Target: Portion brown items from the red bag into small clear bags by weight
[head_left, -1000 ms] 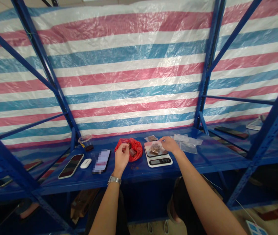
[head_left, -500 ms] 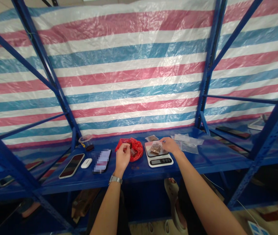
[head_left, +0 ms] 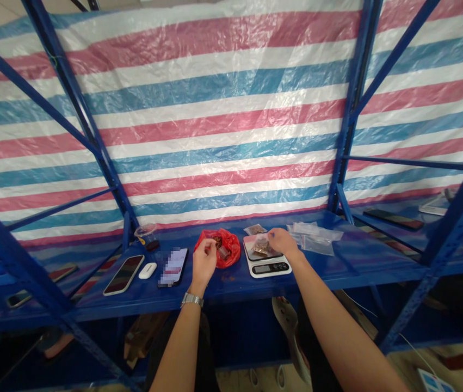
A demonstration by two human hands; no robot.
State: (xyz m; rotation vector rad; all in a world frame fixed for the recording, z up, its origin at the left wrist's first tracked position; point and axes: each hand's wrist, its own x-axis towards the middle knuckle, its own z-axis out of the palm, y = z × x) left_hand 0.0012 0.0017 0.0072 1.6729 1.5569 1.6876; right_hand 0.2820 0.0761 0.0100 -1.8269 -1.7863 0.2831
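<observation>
Compared with the frame one second earlier, the arrangement on the bench (head_left: 235, 289) is nearly unchanged: the bench and its contents lie slightly farther right in view, shifting together as the head camera turns, and a light shoe (head_left: 286, 321) now shows plainly beneath the bench, between the forearms. The left hand (head_left: 204, 258) remains at the left rim of the red bag (head_left: 233, 260), which stands open with brown material inside; the right hand (head_left: 282, 240) remains at the right side of the scale (head_left: 272, 269). On the scale's plate lies a clear pouch (head_left: 261, 248) with brown contents. The left forearm, with a metal wristwatch (head_left: 192, 299), runs up from the lower edge, the wrist bent and the back of the hand uppermost; its fingers are curled together over the bag, though whether they pinch any material cannot be told. The right forearm slants in from the lower right, the hand turned inward, its fingers bent at the pouch's clear upper edge; whether they grip it cannot be told. A second pouch (head_left: 254, 229) lies behind the scale, and flat clear bags (head_left: 316, 238) lie to the right, just beyond the right hand.
</observation>
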